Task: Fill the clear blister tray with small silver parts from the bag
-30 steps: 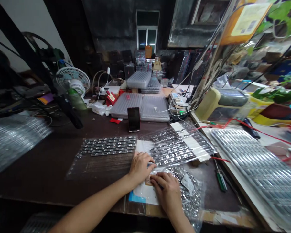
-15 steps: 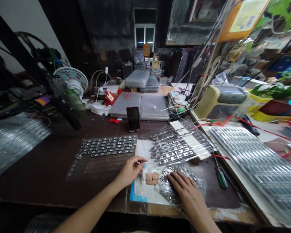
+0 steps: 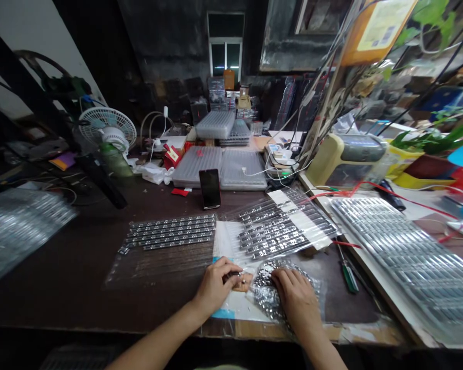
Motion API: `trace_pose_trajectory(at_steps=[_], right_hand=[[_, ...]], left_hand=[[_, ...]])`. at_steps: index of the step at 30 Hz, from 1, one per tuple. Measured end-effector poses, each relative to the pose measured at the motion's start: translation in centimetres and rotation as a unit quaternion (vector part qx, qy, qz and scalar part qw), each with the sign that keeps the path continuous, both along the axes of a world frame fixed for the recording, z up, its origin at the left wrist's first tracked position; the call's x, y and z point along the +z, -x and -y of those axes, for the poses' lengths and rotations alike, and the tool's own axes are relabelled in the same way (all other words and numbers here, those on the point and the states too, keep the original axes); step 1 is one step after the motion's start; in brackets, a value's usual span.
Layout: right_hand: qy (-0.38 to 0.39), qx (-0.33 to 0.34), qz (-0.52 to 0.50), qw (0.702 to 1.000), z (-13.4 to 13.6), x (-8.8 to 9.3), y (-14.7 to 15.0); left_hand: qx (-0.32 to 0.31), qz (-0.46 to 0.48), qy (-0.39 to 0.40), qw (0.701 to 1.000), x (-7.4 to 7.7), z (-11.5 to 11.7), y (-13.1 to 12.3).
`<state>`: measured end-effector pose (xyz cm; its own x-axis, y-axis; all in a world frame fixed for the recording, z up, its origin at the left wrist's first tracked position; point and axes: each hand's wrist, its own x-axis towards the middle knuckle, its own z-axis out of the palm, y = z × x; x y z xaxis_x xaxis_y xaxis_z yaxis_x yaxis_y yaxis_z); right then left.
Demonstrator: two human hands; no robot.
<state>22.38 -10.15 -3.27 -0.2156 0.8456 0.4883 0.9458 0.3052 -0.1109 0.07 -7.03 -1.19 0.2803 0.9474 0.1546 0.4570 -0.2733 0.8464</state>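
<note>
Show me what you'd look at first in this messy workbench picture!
Your eyes go first to the left hand and right hand at the front of the bench, the right one pressing on a glittery silver bag. Just beyond them lie rows of dark metal strips under clear plastic. A small white fan stands at the back left.

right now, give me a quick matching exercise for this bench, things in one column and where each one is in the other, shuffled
Things:
1. left hand
2. right hand
3. green-handled screwdriver
4. phone

Places:
A. resting on the bag of silver parts
B. standing upright before the clear trays
C. beside a tan pad, pinching a small part
D. lying right of the bag

Pairs: 1-C, 2-A, 3-D, 4-B
</note>
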Motion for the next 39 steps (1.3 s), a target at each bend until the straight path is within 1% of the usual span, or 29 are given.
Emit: trace_pose_trajectory(at_steps=[4,8,14,18,21,24,27,29,31,33,34,36,39], right_hand=[[0.001,0.018,0.015,1.0,-0.1,0.2,0.2],[0.026,0.011,0.018,0.999,-0.1,0.3,0.3],[0.003,0.004,0.007,1.0,-0.1,0.3,0.8],[0.031,0.008,0.006,0.999,-0.1,0.5,1.2],[0.028,0.009,0.0,1.0,0.0,0.6,1.3],[0.01,0.004,-0.028,1.0,0.0,0.6,1.1],[0.008,0.003,-0.09,0.996,0.1,0.7,1.1],[0.021,0.019,-0.143,0.989,0.1,0.9,1.3],[0.046,0.045,-0.191,0.979,0.1,1.0,1.9],[0.075,0.07,-0.223,0.969,0.0,1.0,2.8],[0.086,0.074,-0.231,0.966,-0.1,1.0,3.3],[0.096,0.063,-0.229,0.967,-0.1,0.9,4.3],[0.093,0.036,-0.189,0.977,-0.1,0.9,5.4]], left_hand=[[0.002,-0.003,-0.014,1.0,0.1,0.1,0.0],[-0.001,-0.001,-0.024,1.0,-0.1,0.3,-0.1],[0.004,-0.022,-0.038,0.999,-0.6,0.5,-0.4],[-0.001,-0.037,-0.045,0.998,-0.7,0.5,-0.6],[-0.005,-0.053,-0.051,0.997,-0.8,0.4,-0.7],[-0.008,-0.067,-0.053,0.996,-0.9,0.5,-0.7],[-0.005,-0.072,-0.044,0.996,-0.8,0.5,-0.8],[-0.004,-0.06,-0.036,0.998,-0.7,0.5,-0.8],[0.005,-0.023,-0.024,0.999,-0.6,0.3,-0.7],[0.035,0.023,-0.013,0.999,-0.6,0.0,-0.4],[0.054,0.043,-0.009,0.998,-0.7,-0.2,-0.3],[0.086,0.067,-0.006,0.994,-0.8,-0.5,0.0],[0.087,0.078,-0.004,0.993,-0.9,-0.6,0.3]])
